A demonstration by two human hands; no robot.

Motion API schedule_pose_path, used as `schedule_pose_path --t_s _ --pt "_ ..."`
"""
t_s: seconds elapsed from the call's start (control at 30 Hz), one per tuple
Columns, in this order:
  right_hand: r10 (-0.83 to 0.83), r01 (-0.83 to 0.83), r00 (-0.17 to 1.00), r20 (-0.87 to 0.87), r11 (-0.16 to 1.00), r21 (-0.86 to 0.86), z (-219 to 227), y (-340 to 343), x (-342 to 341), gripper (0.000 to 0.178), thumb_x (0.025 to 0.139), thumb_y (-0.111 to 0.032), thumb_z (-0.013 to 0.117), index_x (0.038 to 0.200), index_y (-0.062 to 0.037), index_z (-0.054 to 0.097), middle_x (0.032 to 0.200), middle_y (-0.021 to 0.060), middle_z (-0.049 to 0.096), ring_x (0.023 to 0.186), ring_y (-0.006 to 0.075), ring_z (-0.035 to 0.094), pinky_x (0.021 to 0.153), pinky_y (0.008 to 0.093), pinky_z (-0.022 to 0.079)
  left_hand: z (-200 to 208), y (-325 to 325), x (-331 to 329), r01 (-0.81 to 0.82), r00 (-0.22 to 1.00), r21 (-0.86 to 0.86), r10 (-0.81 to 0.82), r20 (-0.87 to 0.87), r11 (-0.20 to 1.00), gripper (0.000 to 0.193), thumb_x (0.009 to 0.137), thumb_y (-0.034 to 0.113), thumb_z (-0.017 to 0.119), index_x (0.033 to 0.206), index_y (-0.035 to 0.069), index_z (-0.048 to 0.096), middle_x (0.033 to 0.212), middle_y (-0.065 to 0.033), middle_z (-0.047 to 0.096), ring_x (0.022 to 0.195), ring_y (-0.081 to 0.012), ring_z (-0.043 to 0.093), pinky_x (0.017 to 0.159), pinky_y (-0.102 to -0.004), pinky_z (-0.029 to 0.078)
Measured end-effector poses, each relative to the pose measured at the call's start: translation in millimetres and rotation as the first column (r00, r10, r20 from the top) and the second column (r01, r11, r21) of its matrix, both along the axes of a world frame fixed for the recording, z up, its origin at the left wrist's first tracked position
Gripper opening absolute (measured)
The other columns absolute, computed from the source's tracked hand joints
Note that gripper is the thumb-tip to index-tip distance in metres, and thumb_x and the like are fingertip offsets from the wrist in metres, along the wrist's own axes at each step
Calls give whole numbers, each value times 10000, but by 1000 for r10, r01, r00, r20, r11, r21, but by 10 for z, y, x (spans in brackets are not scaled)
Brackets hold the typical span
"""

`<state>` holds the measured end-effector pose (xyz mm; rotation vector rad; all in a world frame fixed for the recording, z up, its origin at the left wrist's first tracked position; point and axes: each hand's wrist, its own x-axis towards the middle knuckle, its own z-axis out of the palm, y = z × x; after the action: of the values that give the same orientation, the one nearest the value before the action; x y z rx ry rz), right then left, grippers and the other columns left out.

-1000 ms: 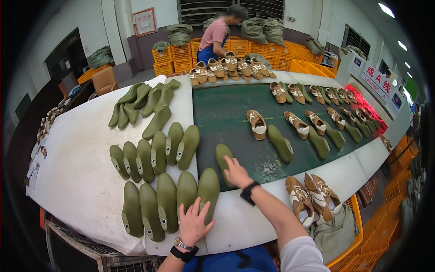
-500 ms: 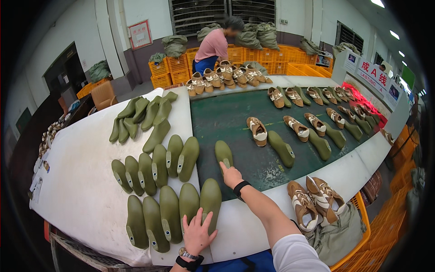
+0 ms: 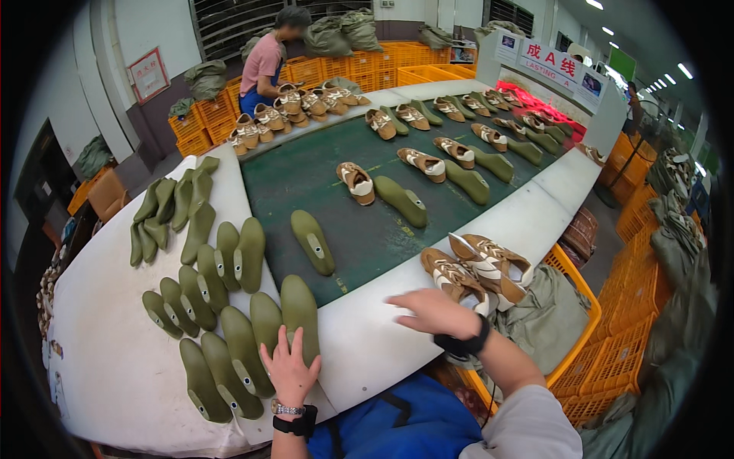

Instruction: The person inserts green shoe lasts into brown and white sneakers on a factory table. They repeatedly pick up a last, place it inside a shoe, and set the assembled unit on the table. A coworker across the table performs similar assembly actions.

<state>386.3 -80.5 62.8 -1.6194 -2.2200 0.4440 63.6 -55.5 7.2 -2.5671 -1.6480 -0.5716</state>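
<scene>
My left hand (image 3: 290,369) rests with spread fingers on the near row of green shoe lasts, touching the rightmost last (image 3: 299,302) and the one beside it (image 3: 265,317). Over the white table edge, my right hand (image 3: 434,314) is empty, its fingers stretched out to the left and a little blurred. Just beyond it stands a pair of brown and white sneakers (image 3: 489,264) on grey-green cloth (image 3: 539,325) in an orange crate (image 3: 587,306). A single green last (image 3: 312,243) lies on the dark green belt (image 3: 279,191), apart from both hands.
More lasts (image 3: 180,200) lie in a pile at the far left of the white table (image 3: 99,336). Sneakers (image 3: 355,183) and lasts (image 3: 399,200) sit paired along the belt. Across it, a person in pink (image 3: 261,65) stands behind a heap of sneakers (image 3: 290,107).
My right hand has let go of the last on the belt and moved right, near the sneakers. My left hand stays on the lasts. The view has swung to the right.
</scene>
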Motion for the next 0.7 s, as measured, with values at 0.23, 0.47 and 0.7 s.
schedule_pose_path --t_s 0.23,0.47,0.7 --pt "-451 468 835 315 883 23 -200 -1056 605 287 716 -129 688 986 -91 600 1084 162 565 796 362 635 676 443 525 6 -7 -18 8 1000 17 -8 8 1000 703 697 336 746 1319 125 496 1388 -184 429 1047 -279 577 1083 -568 231" --pt "-42 52 995 92 993 -106 171 -531 245 348 747 -207 752 1025 -64 599 848 120 610 741 313 627 641 399 499 -27 -27 -119 21 999 -28 -20 44 999 695 727 333 736 1351 167 480 1319 -218 478 1140 -290 527 1068 -584 251" --pt "117 -123 978 -176 992 -23 492 1475 -773 341 770 -238 716 1029 -49 598 868 156 650 819 352 629 723 402 495 -26 -19 -121 17 996 -48 -13 86 999 683 727 315 738 1342 176 475 1318 -214 476 1072 -275 547 1059 -563 281"
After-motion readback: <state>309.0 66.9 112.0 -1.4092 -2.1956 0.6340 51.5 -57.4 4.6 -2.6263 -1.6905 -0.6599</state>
